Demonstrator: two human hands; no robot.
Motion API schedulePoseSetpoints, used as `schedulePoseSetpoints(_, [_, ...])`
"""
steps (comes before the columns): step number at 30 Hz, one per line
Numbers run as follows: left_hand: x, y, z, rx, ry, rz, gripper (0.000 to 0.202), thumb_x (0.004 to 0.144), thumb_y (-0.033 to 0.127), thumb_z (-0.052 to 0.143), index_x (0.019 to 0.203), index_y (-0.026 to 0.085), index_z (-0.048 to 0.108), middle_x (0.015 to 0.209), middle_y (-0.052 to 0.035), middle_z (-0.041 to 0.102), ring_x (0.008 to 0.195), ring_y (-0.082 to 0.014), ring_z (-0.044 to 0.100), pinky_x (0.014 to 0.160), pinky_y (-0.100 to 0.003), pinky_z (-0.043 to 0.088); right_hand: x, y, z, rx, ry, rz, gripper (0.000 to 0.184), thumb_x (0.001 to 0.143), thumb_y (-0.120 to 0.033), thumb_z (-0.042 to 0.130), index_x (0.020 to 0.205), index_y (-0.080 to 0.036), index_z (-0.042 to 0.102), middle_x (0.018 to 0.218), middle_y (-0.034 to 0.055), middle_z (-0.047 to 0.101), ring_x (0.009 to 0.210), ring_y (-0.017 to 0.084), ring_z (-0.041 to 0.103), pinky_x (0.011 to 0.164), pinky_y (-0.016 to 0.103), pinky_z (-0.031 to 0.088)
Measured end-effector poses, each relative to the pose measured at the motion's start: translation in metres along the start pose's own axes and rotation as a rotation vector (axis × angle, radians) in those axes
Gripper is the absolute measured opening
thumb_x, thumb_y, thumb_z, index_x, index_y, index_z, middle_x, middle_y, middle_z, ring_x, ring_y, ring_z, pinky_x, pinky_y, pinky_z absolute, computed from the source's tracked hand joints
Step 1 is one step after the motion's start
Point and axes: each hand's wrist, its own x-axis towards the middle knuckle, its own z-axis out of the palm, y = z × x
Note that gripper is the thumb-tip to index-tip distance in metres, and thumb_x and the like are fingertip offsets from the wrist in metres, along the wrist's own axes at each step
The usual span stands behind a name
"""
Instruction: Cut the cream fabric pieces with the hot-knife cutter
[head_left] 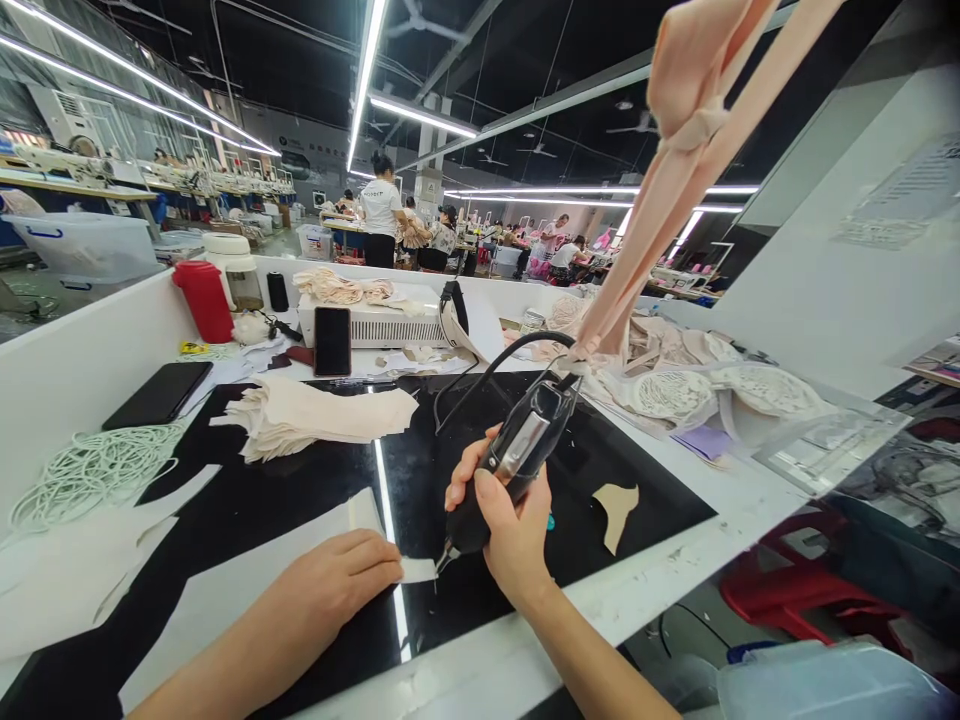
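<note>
My right hand [504,520] is wrapped round a black and silver corded hand tool [517,455], its tip down on the edge of a small white strip [417,569] on the black glossy worktop [300,480]. My left hand [337,580] lies flat with fingers together, pressing on a white sheet [247,590] just left of the strip. The tool's black cable [495,365] loops back over the worktop. A stack of pale peach fabric pieces [315,412] lies behind my left hand.
A beige cut piece [616,510] lies right of the tool. Peach straps [675,170] hang from above. Lace cups [697,385], a white box machine [375,322], two phones [332,341] [157,394], a red jug [204,300] and white cord [90,470] ring the worktop. People work at benches beyond.
</note>
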Motion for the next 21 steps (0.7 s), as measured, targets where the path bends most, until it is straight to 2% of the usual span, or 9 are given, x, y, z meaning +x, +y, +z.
schedulePoseSetpoints(6, [0.0, 0.0006, -0.0039, -0.001, 0.021, -0.011, 0.044, 0.094, -0.005, 0.041, 0.119, 0.025, 0.062, 0.114, -0.0034, 0.07, 0.105, -0.0199, 0.067, 0.091, -0.031, 0.057, 0.0002, -0.0013, -0.0003, 0.003, -0.004, -0.013, 0.032, 0.091, -0.032, 0.074, 0.113, -0.028, 0.051, 0.082, -0.0065, 0.063, 0.056, 0.01, 0.061, 0.056, 0.027, 0.052])
schedulePoseSetpoints(13, [0.0008, 0.003, -0.0088, -0.028, -0.018, -0.027, 0.045, 0.095, -0.005, 0.04, 0.121, 0.024, 0.063, 0.117, -0.0039, 0.068, 0.108, -0.0198, 0.065, 0.094, -0.032, 0.056, 0.0013, -0.0033, -0.0001, -0.001, -0.017, -0.027, 0.032, 0.091, -0.032, 0.074, 0.114, -0.028, 0.052, 0.083, -0.0062, 0.064, 0.057, 0.011, 0.061, 0.056, 0.029, 0.052])
schedulePoseSetpoints(21, [0.0024, 0.0052, -0.0098, -0.002, 0.033, 0.012, 0.049, 0.093, -0.007, 0.039, 0.121, 0.023, 0.066, 0.112, -0.004, 0.07, 0.103, -0.019, 0.067, 0.089, -0.029, 0.056, 0.0013, -0.0051, -0.0011, 0.012, 0.0, -0.009, 0.035, 0.089, -0.032, 0.075, 0.113, -0.029, 0.049, 0.081, -0.007, 0.064, 0.056, 0.011, 0.061, 0.057, 0.03, 0.053])
